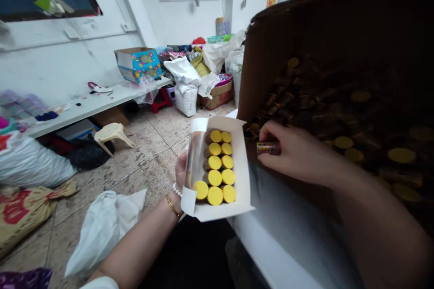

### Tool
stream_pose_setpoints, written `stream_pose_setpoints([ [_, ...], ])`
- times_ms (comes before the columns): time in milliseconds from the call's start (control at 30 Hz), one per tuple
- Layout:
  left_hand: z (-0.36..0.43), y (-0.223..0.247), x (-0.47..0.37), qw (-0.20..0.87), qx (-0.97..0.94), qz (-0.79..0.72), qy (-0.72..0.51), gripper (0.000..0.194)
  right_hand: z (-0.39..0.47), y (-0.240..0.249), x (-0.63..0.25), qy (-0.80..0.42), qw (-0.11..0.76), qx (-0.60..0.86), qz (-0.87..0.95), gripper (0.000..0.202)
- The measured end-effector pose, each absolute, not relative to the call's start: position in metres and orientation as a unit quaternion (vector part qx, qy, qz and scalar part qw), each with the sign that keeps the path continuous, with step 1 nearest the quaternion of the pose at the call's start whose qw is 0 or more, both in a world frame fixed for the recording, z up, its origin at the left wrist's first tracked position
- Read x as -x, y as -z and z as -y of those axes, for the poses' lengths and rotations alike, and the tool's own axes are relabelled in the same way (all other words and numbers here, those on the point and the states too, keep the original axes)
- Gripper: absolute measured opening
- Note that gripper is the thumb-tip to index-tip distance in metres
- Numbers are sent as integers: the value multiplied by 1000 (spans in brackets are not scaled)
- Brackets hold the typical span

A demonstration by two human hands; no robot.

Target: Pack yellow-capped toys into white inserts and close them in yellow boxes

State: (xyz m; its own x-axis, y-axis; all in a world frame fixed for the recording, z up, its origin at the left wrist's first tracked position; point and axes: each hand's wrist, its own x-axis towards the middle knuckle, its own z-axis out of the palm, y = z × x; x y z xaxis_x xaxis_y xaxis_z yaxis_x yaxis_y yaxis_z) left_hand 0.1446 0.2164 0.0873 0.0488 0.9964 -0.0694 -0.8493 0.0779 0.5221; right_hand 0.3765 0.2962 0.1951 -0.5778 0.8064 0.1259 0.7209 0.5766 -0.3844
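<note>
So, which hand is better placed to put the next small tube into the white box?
Right, I think: the right hand holds a small tube, near the open white box, while the left hand supports that box and seems less free.

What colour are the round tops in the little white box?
The round tops are yellow, clearest in the head view.

white box (242,169): open, part-filled | yellow-topped tubes (214,162): inside, rows | loose tube (266,148): sideways
</note>
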Motion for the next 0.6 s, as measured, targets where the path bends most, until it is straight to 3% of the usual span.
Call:
stream_pose_setpoints([
  [133,-218,-75,-157,689,-166,-192,-679,33,-252,-214,-352,-218,207,298,906,23],
  [267,-213,-72,-157,696,-174,-182,-673,28,-229,-202,-322,-136,171,252,943,14],
  [433,-205,-83,-160,699,-195,-168,-667,43,-233,-195,-317,-204,125,165,957,12],
  [600,-211,-85,-162,692,-206,-161,-673,44,-260,-193,-336,-370,236,277,855,25],
])
